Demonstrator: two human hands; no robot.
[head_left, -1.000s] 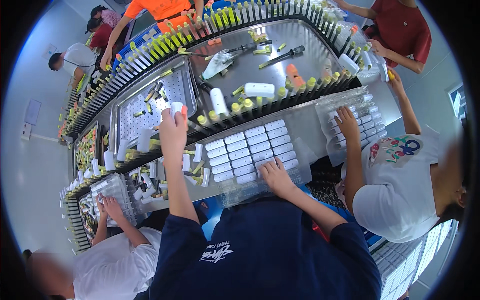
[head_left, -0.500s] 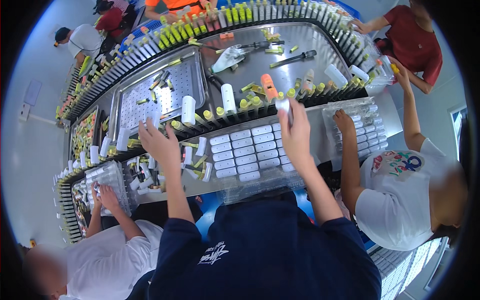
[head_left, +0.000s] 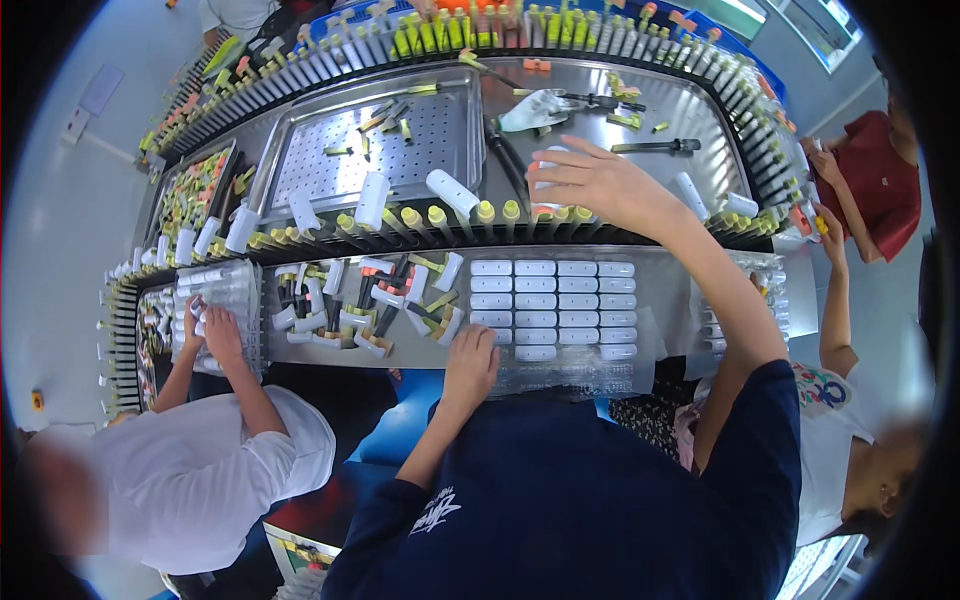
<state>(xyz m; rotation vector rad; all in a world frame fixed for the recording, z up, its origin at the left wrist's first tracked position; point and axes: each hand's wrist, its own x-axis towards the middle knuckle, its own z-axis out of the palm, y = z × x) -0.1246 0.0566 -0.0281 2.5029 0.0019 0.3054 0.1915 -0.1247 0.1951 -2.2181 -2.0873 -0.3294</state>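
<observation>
My left hand (head_left: pixel 470 366) is at the near left corner of a clear plastic tray (head_left: pixel 560 380) filled with rows of white oblong cases (head_left: pixel 535 301). Its fingers are drawn together over the cases, and what is under them is hidden. My right hand (head_left: pixel 610 188) reaches across the row of yellow-tipped pegs (head_left: pixel 438 216), its fingers stretched out and apart. Behind those fingers a white shape shows in part; I cannot tell whether they touch it. Left of this hand, white covers (head_left: pixel 372 200) stand tilted on several pegs.
Loose white and yellow parts (head_left: pixel 380 300) lie left of the tray. Beyond the pegs are a perforated metal tray (head_left: pixel 310 165), a white glove (head_left: pixel 537 110) and black-handled tools (head_left: pixel 655 146). Co-workers sit on both sides; the left one's hands (head_left: pixel 215 330) are over another tray.
The view has shifted. My left hand has come from the pegs down to the tray corner. The right hand, which held a white piece near the pegs, now stretches farther over them, fingers spread.
</observation>
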